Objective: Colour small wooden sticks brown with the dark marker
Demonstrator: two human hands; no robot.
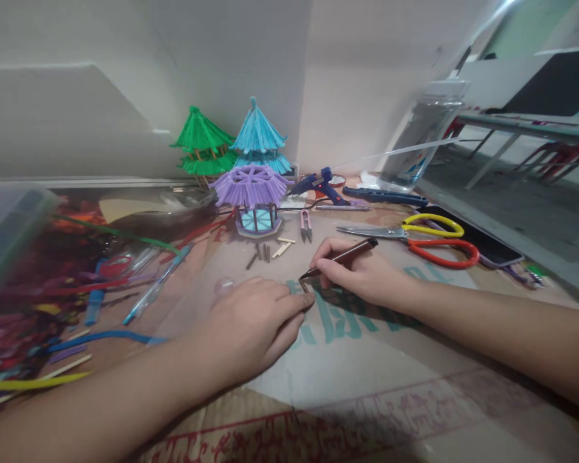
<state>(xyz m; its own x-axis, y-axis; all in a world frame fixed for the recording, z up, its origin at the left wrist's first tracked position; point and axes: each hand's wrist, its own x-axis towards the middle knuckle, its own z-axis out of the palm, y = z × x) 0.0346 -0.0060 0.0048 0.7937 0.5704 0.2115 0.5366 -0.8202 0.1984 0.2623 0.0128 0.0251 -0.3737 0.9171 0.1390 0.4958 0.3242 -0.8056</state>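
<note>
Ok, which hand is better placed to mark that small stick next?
Probably the right: the right hand holds the dark marker, its tip at the small stick. The left hand has no pen; it appears to steady the stick's near end.

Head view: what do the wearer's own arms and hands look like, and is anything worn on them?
The left forearm and right forearm show no sleeves. The left hand and right hand are ungloved; no watch, ring or bracelet is visible.
</note>
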